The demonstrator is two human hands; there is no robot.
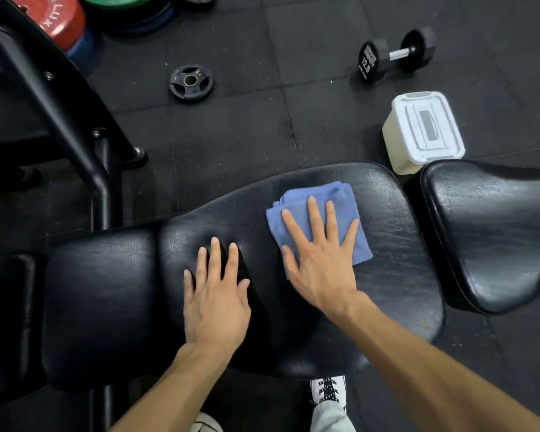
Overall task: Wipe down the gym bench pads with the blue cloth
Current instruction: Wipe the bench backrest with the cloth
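1. The person is leaning over the long bench pad (396,263), and both hands are lying flat on it.
2. The right hand (320,263) is pressing the blue cloth (296,210) against the pad; its fingers (315,216) are lying straight and spread wide, not pinching anything.
3. The folded cloth is lying under these fingers and under the front part of the palm. It is showing beyond the fingertips on the far side, and one corner is sticking out past the little finger.
4. The left hand (215,304) is resting directly on the black vinyl, just beside the thumb of the right hand, and it is not touching the cloth. Its fingers are also lying straight and slightly apart.
5. Past the right fingertips, on the rubber floor (262,126), a white lidded box (424,129) is standing near the pad's far edge, with a dumbbell (396,54) further behind it.
6. Beyond the left fingertips, a small weight plate (190,83) is lying on the floor.
7. A second pad (493,232) is sitting to the right of the cloth, apart from it.
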